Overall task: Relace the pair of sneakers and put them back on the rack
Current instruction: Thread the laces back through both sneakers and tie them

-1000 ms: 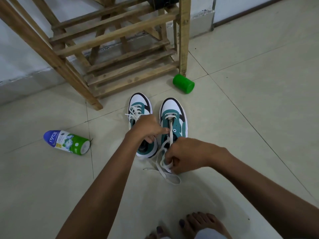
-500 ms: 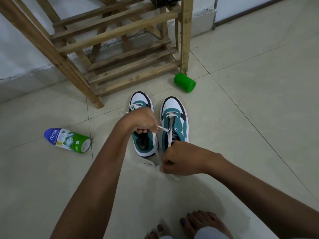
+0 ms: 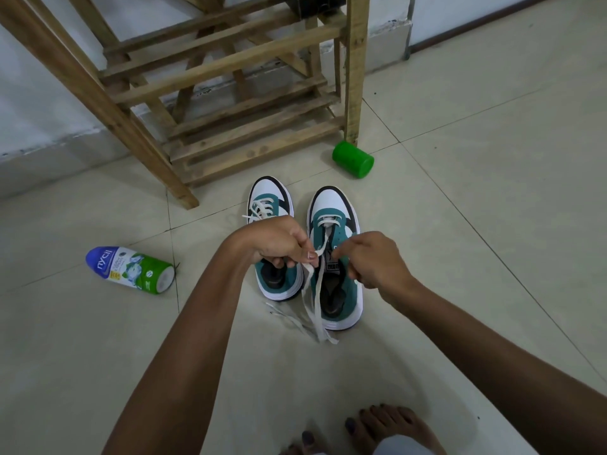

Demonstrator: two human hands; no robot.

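Two teal, white and black sneakers stand side by side on the floor, toes toward the wooden rack [image 3: 230, 126]. The left sneaker [image 3: 271, 198] has laces through its front eyelets. The right sneaker [image 3: 335, 211] has only its first eyelets laced. My left hand [image 3: 279, 241] hovers over the gap between the shoes and pinches the white lace [image 3: 313, 290], which hangs down and trails on the floor behind the heels. My right hand [image 3: 371, 257] is over the right sneaker's tongue, fingers curled; whether it holds the lace is hidden.
A green cylindrical container [image 3: 353, 158] lies on its side by the rack's right leg. A blue, white and green powder bottle [image 3: 131, 269] lies on the tiles at left. My bare toes [image 3: 377, 425] show at the bottom edge. Tiled floor stretches to the right.
My right hand rose from the floor behind the heel up to the right sneaker's tongue. My left hand shifted slightly right, pulling the lace taut upward. The loose ends now lie exposed on the floor.
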